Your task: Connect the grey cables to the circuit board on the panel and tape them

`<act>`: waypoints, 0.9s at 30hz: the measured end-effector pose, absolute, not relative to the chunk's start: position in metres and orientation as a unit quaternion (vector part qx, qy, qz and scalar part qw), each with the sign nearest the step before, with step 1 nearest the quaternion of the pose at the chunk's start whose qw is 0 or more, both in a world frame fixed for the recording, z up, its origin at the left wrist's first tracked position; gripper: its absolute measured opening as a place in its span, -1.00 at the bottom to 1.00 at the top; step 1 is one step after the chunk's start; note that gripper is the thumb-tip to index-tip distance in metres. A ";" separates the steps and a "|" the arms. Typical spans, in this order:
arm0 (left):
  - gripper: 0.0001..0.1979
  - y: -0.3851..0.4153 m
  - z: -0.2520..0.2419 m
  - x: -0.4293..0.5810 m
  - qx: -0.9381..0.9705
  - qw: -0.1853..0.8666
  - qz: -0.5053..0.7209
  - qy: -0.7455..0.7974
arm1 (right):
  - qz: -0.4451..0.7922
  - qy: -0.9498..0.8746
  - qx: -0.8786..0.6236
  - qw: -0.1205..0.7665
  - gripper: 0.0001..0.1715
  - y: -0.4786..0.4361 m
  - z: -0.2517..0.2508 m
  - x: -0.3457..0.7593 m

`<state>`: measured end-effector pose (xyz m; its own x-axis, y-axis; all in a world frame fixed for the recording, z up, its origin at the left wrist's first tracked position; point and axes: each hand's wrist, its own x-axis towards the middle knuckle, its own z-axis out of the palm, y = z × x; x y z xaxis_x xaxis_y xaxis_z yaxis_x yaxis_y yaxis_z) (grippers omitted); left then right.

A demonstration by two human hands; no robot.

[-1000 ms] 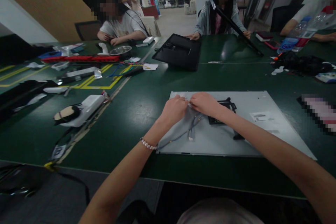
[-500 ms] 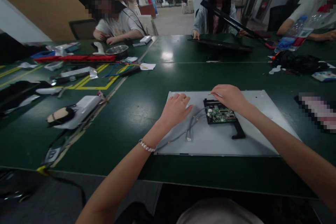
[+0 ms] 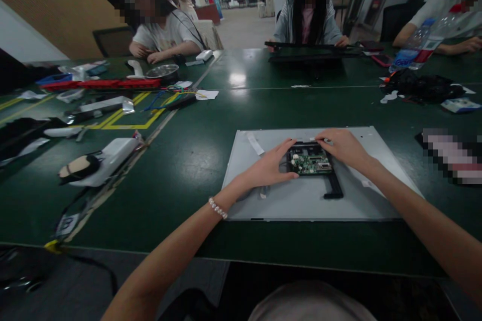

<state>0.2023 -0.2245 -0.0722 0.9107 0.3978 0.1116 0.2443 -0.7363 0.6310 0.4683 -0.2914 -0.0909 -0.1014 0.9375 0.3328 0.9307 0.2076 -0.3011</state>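
A black plastic frame [image 3: 333,188] holding a green circuit board [image 3: 309,163] lies on a pale flat panel [image 3: 361,205]. My left hand [image 3: 269,166] spans the frame's left side, fingers at its top left corner and thumb at its lower left edge, gripping it. At the frame's upper right, my right hand [image 3: 341,146] is closed in a pinch. A tiny white bit shows by its fingertips; what they hold is too small to make out. Grey cables [image 3: 262,191] run under my left hand, mostly hidden. A pale strip [image 3: 256,143] lies on the panel's upper left.
The panel rests on a green table [image 3: 181,160]. At left lie a white power strip-like object [image 3: 116,156], wires [image 3: 176,98] and a metal bowl [image 3: 163,72]. A phone [image 3: 452,155] is at right, beside bottles [image 3: 417,47]. Across the table, a person holds a dark panel [image 3: 307,55].
My left hand has moved right and down onto the frame's left side, uncovering the pale strip. My right hand has shifted slightly along the frame's top. The person opposite has lowered a long dark piece.
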 end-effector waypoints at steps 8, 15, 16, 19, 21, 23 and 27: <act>-0.13 -0.223 -0.076 0.203 0.918 0.338 0.130 0.164 | -0.001 -0.748 -0.627 0.219 -0.72 -0.296 -0.098 0.474; -0.13 -0.223 -0.077 0.201 0.919 0.335 0.121 0.172 | 0.010 -0.752 -0.616 0.236 -0.73 -0.294 -0.100 0.474; -0.14 -0.223 -0.077 0.201 0.919 0.333 0.121 0.172 | 0.014 -0.750 -0.615 0.242 -0.73 -0.294 -0.101 0.474; -0.16 -0.224 -0.077 0.200 0.921 0.327 0.121 0.172 | 0.023 -0.743 -0.618 0.257 -0.73 -0.294 -0.100 0.474; -0.17 -0.224 -0.077 0.200 0.922 0.324 0.123 0.171 | 0.026 -0.738 -0.619 0.266 -0.74 -0.293 -0.100 0.473; -0.17 -0.224 -0.076 0.200 0.922 0.323 0.123 0.173 | 0.031 -0.735 -0.619 0.275 -0.74 -0.293 -0.100 0.473; -0.17 -0.224 -0.075 0.201 0.922 0.321 0.121 0.180 | 0.043 -0.736 -0.616 0.278 -0.73 -0.293 -0.099 0.473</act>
